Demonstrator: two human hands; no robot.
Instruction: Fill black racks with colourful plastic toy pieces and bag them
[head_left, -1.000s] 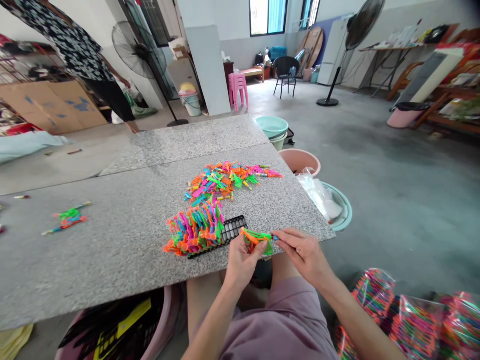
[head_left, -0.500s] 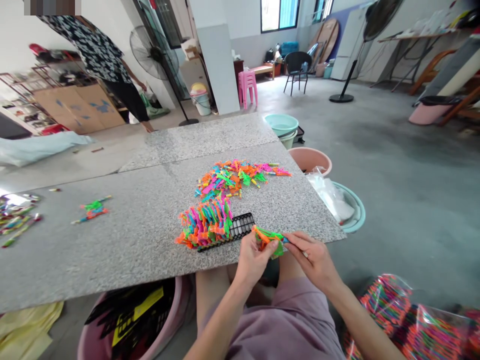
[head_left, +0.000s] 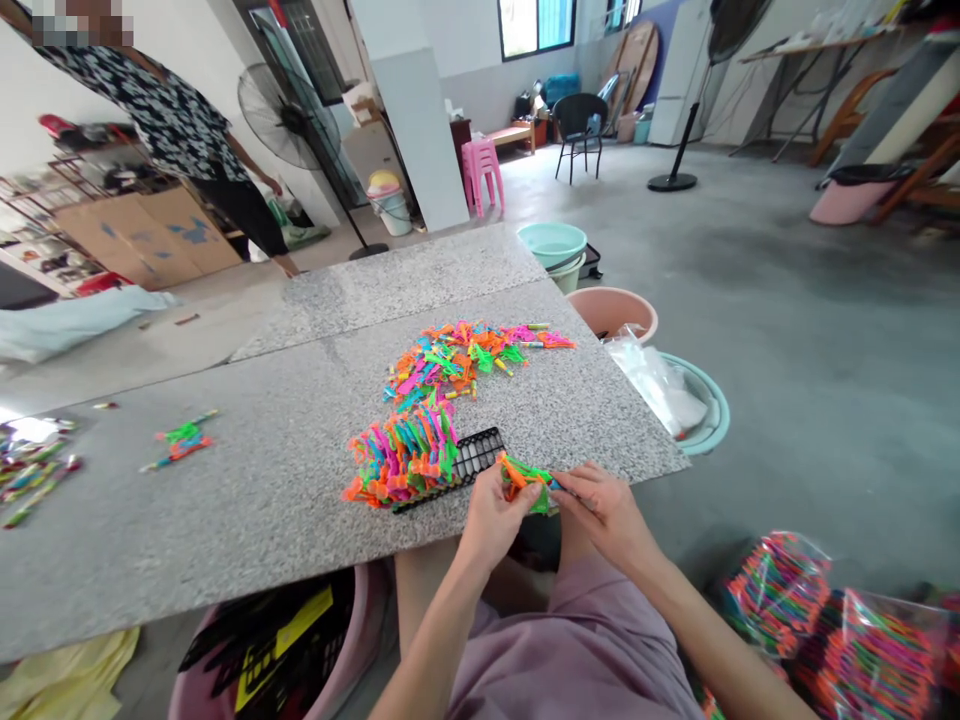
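My left hand point(head_left: 495, 515) is closed on a small green-and-orange plastic toy point(head_left: 534, 474) above the front edge of the table. The fingers of my right hand point(head_left: 606, 505) pinch the toy's blue end, and they hide part of it. Just left of my hands, a black grid rack point(head_left: 481, 452) lies on the table. Bright plastic pieces point(head_left: 405, 452) stand in a tight row over its left part, while its right end shows bare cells. Behind the rack is a loose pile of similar colourful pieces point(head_left: 457, 360).
The speckled stone table point(head_left: 285, 490) also carries a few pieces point(head_left: 184, 440) at left. Under its edge stands a pink tub point(head_left: 367, 630) of black racks. Basins point(head_left: 709, 400) line the right side. Filled clear bags point(head_left: 877, 650) lie at lower right. A person point(head_left: 180, 130) stands at far left.
The view has shifted slightly, so the scene sits a little further left. Both hands keep hold of the toy with almost the same grip; the person at far left stays standing.
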